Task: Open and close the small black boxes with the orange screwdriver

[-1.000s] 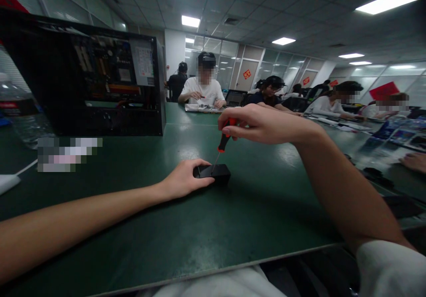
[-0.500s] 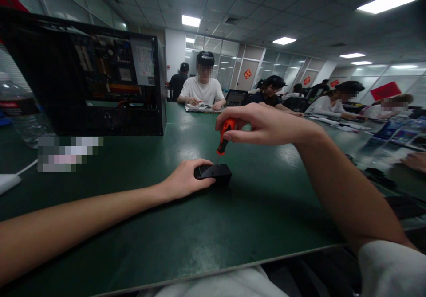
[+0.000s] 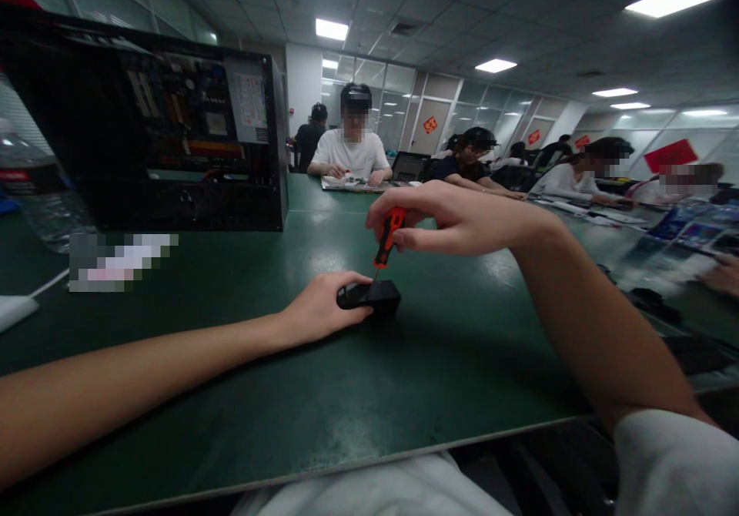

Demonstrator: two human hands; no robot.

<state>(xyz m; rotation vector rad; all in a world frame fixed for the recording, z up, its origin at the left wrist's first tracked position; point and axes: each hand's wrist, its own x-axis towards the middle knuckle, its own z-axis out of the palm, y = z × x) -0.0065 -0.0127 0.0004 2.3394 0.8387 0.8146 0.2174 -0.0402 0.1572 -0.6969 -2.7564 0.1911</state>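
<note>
My left hand (image 3: 326, 302) grips the left end of a small black box-shaped device (image 3: 384, 297) on the green table, thumb on the near side and fingers over the far side. What the device is, I cannot tell. Above it my right hand (image 3: 430, 219) is closed around the handle of a red and black screwdriver (image 3: 390, 237). The screwdriver tilts slightly, and its thin shaft points down to the top of the black device. The exact contact of the tip is too small to make out.
An open computer case (image 3: 196, 131) with its circuit board showing stands at the left. Beside it are a plastic bottle (image 3: 49, 192) and a white cable (image 3: 49, 283). A person in a white shirt (image 3: 349, 150) works across the table; others sit at the right.
The right-hand fingers have shifted slightly on the screwdriver handle. My left hand and the black device stay in place; the whole view has tilted a little.
</note>
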